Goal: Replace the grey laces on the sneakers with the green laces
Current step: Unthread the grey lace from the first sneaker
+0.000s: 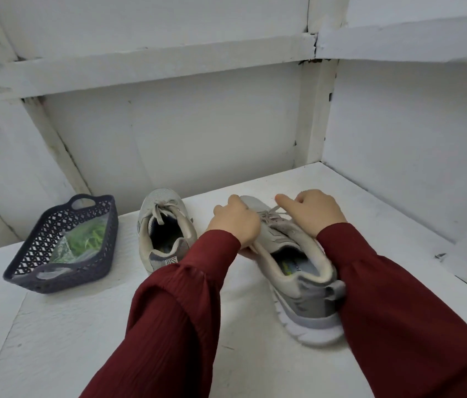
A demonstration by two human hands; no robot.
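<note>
Two grey sneakers stand on a white table (83, 326). The right sneaker (304, 285) lies between my hands, heel toward me. My left hand (235, 222) grips its left side near the tongue. My right hand (312, 211) pinches a strand of its grey lace (272, 212) above the eyelets. The left sneaker (163, 228) stands apart to the left, its grey lace (159, 209) still tied. Green laces (87, 238) lie in a clear bag inside a dark basket (25, 271) at the far left.
White board walls (197, 133) close the table at the back and on the right, a short way beyond the sneakers. The basket stands near the table's left side. Bare table surface lies in front of the basket and sneakers.
</note>
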